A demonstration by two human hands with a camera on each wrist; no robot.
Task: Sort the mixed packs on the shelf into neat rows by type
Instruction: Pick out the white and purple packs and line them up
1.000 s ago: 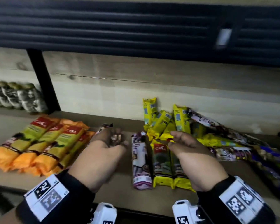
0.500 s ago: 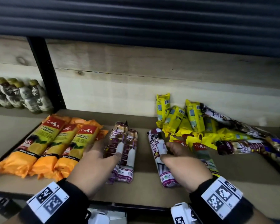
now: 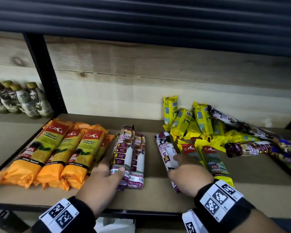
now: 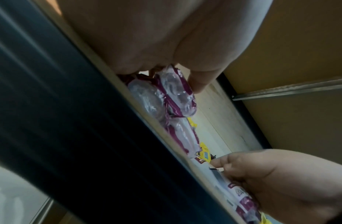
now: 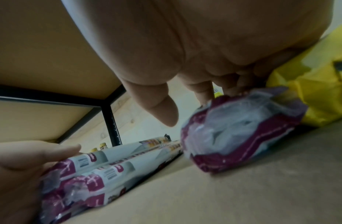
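Left hand (image 3: 101, 180) grips purple pack (image 3: 120, 155), right hand (image 3: 190, 172) another

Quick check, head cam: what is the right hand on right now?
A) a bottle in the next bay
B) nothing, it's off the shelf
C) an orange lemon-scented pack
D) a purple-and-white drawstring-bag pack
D: the right hand has its fingers on the purple-and-white drawstring-bag pack, which lies apart from the two the left hand holds.
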